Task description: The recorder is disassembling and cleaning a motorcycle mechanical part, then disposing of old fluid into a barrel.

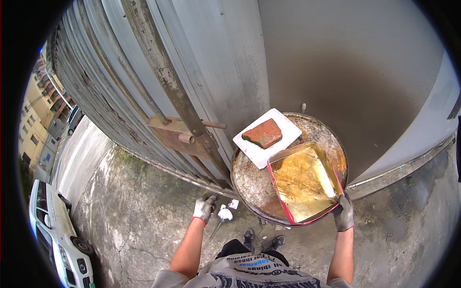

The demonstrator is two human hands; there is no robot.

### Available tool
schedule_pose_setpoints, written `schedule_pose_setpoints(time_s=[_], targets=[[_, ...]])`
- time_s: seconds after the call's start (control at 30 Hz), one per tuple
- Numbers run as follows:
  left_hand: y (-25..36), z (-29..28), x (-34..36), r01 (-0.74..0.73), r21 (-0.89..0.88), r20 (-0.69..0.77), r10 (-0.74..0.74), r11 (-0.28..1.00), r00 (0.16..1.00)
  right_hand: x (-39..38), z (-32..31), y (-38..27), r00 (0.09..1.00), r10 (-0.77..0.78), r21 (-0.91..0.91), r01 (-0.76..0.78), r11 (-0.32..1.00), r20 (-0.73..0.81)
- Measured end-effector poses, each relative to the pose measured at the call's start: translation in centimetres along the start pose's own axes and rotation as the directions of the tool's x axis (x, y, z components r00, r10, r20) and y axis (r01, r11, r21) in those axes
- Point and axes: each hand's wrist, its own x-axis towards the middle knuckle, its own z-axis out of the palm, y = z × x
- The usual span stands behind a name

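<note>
Tin [300, 185] to be steadied level; 4 o'clock edge pinched by right hand [344, 214]. Light grip advised; thin sides may bend. Brick [266, 134] at 11 o'clock on drum [249, 185] to be avoided. Tin positioned over drum top, toward 4 o'clock. Left hand [203, 210] apart; grip state cannot be told. Tin: shallow, squarish, gold inside, brown-stained, red-edged.

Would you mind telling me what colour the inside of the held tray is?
The tray is gold inside, with brownish patches; head view.
</note>
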Motion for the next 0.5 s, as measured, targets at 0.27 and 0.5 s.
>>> schedule_pose_setpoints(time_s=[0.27, 0.5], targets=[[-12.6, -14.1, -4.7, 0.099, -0.344, -0.143, -0.157, 0.934, 0.977, -1.3, 7.6, 6.6, 0.926, 0.232, -0.072, -0.22, 0.973, 0.3], [-7.2, -24.8, -6.2, -0.39, -0.673, -0.407, 0.126, 0.628, 0.905, -8.6, 22.5, 19.0, 0.694, 0.491, -0.249, -0.426, 0.87, 0.527]])
